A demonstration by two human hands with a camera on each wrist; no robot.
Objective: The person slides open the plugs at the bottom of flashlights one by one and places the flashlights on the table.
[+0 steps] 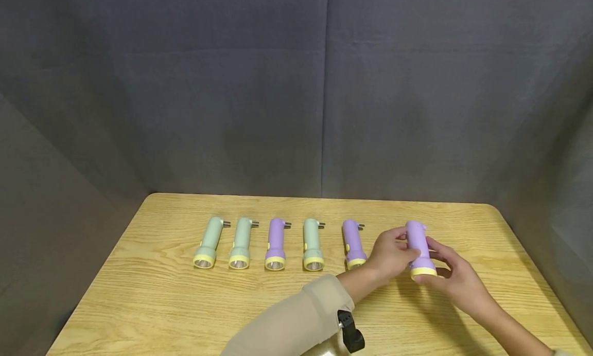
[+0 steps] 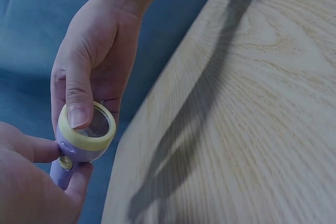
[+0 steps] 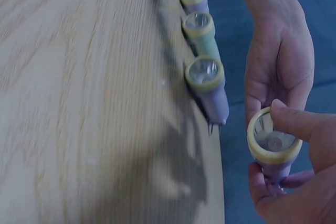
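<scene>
A purple flashlight (image 1: 419, 248) with a yellow lens ring is held just above the wooden table (image 1: 185, 304) at the right end of a row. My left hand (image 1: 402, 249) grips its body from the left. From the right, my right hand (image 1: 433, 266) grips it too. In the left wrist view the right thumb lies on the yellow rim of the flashlight (image 2: 84, 135), and my left hand (image 2: 31, 182) holds the body below. The right wrist view shows the lens of the flashlight (image 3: 273, 145) facing the camera, with my right hand (image 3: 299, 182) around it.
Several flashlights lie in a row left of my hands, lenses toward me: green (image 1: 209, 242), green (image 1: 241, 242), purple (image 1: 276, 243), green (image 1: 312, 244), purple (image 1: 353, 243). The nearest purple one (image 3: 207, 85) lies close to my left hand. Dark cloth walls surround the table.
</scene>
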